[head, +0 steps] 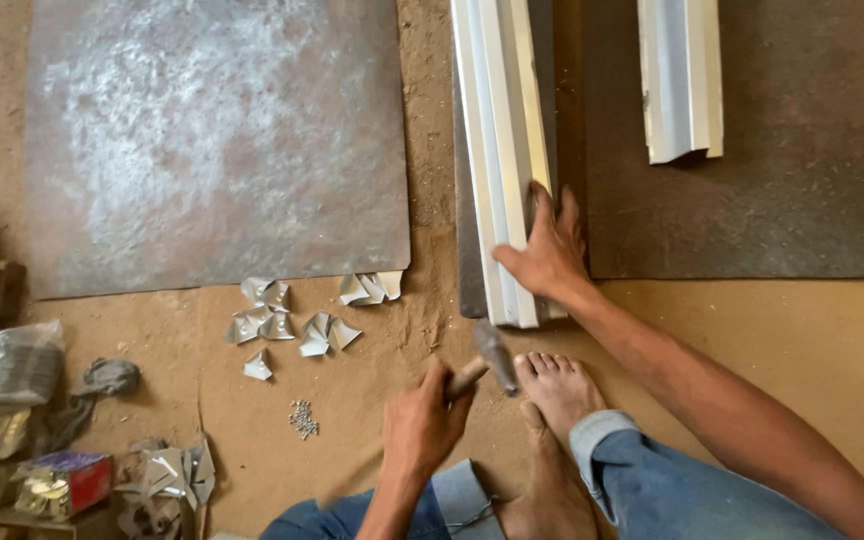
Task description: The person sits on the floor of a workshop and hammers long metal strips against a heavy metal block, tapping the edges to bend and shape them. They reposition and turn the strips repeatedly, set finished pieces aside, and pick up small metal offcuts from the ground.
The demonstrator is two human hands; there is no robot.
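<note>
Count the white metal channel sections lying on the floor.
2: a long channel section under the right hand, and a shorter channel section on the dark mat at upper right.

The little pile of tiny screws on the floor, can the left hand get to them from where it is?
Probably yes. The screws lie on open floor close beside the left hand, nothing between, but that hand already grips a hammer.
</note>
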